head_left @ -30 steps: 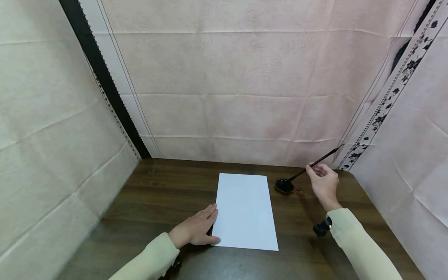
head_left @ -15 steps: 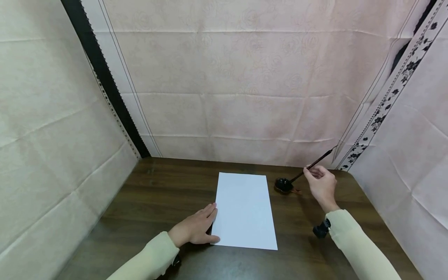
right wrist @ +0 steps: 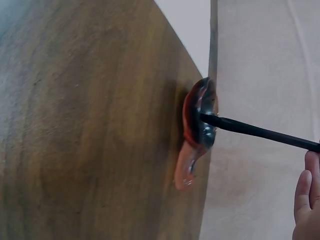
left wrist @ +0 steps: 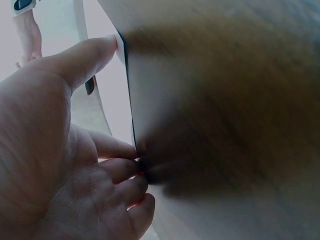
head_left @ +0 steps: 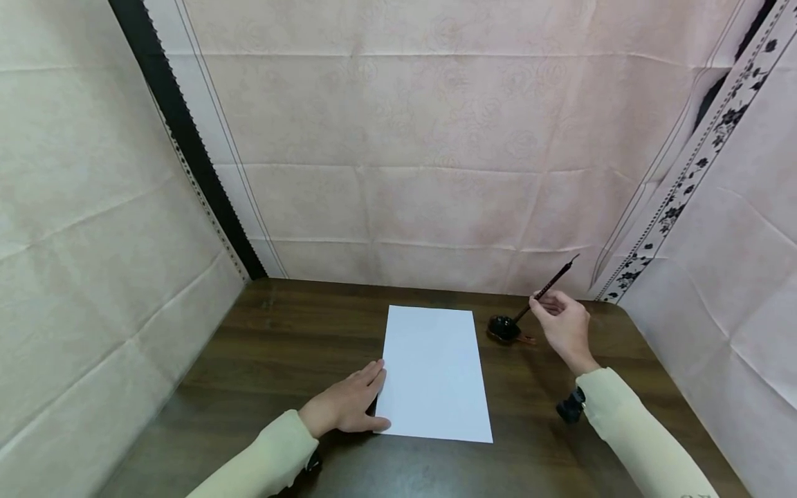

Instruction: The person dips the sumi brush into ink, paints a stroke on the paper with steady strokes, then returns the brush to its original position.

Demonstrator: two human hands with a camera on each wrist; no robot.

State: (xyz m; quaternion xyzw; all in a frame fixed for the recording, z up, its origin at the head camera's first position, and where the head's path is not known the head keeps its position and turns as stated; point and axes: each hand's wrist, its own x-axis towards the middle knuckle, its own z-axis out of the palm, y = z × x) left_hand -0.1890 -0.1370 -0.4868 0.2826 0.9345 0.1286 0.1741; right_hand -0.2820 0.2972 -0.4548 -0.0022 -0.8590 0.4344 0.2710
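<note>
The left hand is lying flat with its fingers extended, pressing on the left edge of a blank white sheet of paper; its thumb is resting near the sheet's closest left corner. The sheet is lying on the wooden bench, between the two hands. The right hand is pinching a dark brush between thumb and fingers, partway up the handle. The brush is slanting: its thin cord end is pointing up and away past the right hand, while its bristles are touching the glossy black inside of a small reddish-brown dish. That dish is sitting just ahead of the right hand and to its left, well apart from the left hand, its short handle pointing toward the right-hand side. A black device is hanging at the right wrist. Beyond both hands, pale creased cloth is hanging behind the bench.
</note>
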